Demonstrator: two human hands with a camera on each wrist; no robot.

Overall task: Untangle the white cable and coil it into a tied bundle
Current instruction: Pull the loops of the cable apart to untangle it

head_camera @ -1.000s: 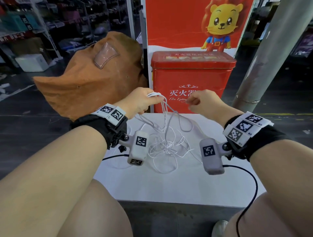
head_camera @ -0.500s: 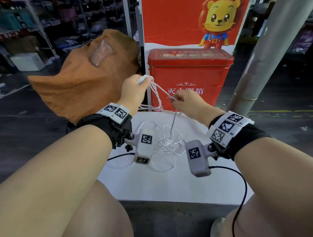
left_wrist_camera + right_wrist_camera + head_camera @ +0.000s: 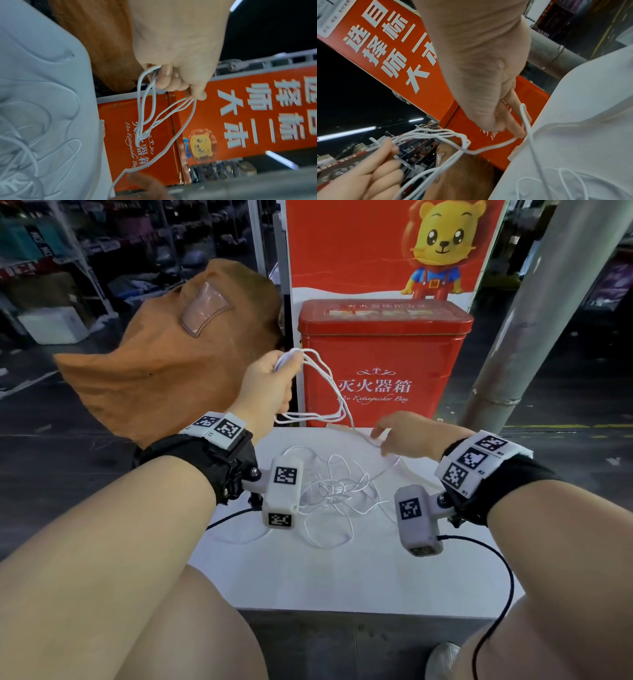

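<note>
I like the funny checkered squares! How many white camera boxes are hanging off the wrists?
2. One white camera box hangs off the left wrist, and another off the right wrist. Both hang above the white table.

The cable (image 3: 327, 381) looks like thin, smooth white plastic with a faint sheen. Under it, the table (image 3: 342, 570) top is matt white and smooth. Far side, the red box (image 3: 383, 350) reads as glossy painted metal, light catching its lid. On the left, the brown bag (image 3: 164, 371) is soft, matt cloth with a clear shiny plastic patch. The pole (image 3: 534, 320) on the right: dull grey metal.
</note>
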